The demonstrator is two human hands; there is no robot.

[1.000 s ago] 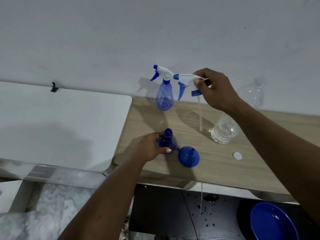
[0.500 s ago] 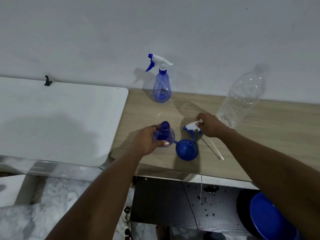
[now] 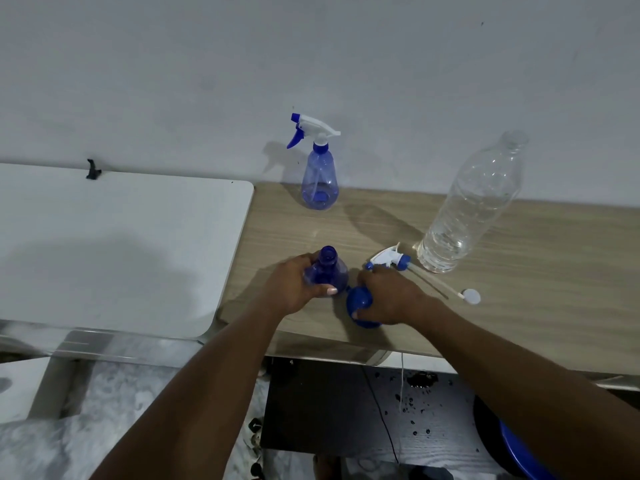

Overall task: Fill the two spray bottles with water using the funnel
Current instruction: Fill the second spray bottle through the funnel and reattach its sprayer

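My left hand (image 3: 294, 289) grips an open-necked blue spray bottle (image 3: 327, 271) standing near the wooden table's front edge. Right beside it, my right hand (image 3: 388, 296) curls over the blue funnel (image 3: 358, 301), which rests on the table. The removed white-and-blue spray head (image 3: 389, 259) with its long dip tube lies flat just behind my right hand. A second blue spray bottle (image 3: 319, 181), spray head on, stands at the back by the wall. A clear water bottle (image 3: 467, 209), uncapped and partly filled, stands to the right.
A small white cap (image 3: 471, 296) lies on the wooden table (image 3: 536, 289) at the dip tube's end. A white table (image 3: 114, 244) adjoins on the left. Below the front edge are a dark, wet floor panel (image 3: 329, 410) and a blue basin (image 3: 519, 455).
My right hand carried the spray head down from beside the rear bottle, laid it on the table, let go and moved onto the funnel. My left hand stayed on the open bottle.
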